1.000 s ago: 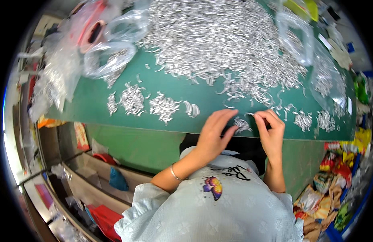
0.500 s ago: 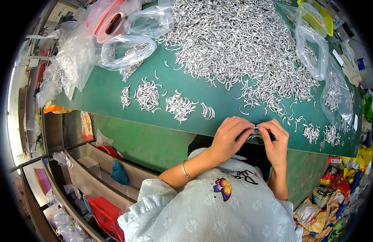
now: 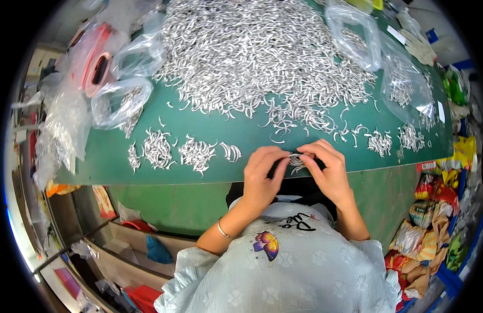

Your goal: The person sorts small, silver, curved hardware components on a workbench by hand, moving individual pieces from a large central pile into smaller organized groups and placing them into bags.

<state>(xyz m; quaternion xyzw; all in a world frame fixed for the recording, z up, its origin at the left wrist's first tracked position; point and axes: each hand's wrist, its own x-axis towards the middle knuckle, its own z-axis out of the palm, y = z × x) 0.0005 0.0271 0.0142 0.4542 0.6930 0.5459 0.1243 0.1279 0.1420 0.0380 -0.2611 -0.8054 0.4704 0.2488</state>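
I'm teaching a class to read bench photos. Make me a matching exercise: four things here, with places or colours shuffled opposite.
1. Largest heap of curved pieces
2. Bracelet
3. Butterfly print
4. Tabletop

A. Green
B. On the shirt front
C. Beyond the left hand and right hand
D. Around the left forearm

Pairs: 1-C, 2-D, 3-B, 4-A

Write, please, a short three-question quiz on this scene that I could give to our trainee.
1. True or false: the bracelet is worn on the right wrist.
2. Multiple choice: what makes up the large heap on the green table? A) round beads; B) curved silvery pieces; C) flat discs.
3. Fill the gap: a small cluster of pieces shows ____ the left hand and the right hand.

Key: 1. False; the bracelet is on the left wrist. 2. B. 3. between.
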